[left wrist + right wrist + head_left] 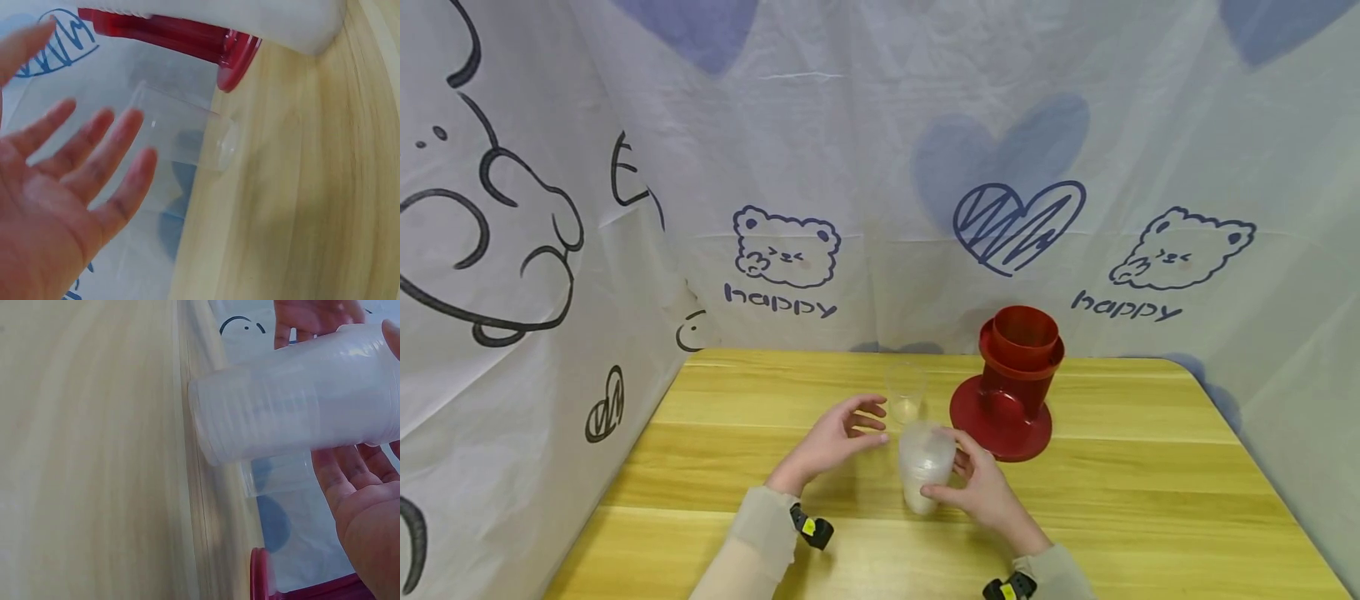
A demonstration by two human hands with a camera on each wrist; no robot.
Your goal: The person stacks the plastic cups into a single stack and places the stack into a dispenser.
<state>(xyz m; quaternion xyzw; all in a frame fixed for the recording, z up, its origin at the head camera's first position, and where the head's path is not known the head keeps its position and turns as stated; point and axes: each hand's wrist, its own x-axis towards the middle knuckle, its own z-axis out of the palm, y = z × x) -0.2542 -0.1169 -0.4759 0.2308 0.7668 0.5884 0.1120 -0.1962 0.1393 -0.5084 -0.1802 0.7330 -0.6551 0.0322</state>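
One clear cup (pixel 906 392) already stands alone mid-table beside the open left hand (pixel 838 440), while the right hand (pixel 981 487) grips the remaining cup stack (pixel 925 467).

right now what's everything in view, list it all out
stack of plastic cups: one stack, frosted white, near table middle, gripped by the right hand
clear cup: 1, transparent, upright just behind the stack
red holder: 1, dark red, wide base, right of the clear cup
table: 1, light wood
backdrop cloth: white, blue bears and hearts, behind and at the sides
left hand: open, beside the stack
right hand: holding the stack
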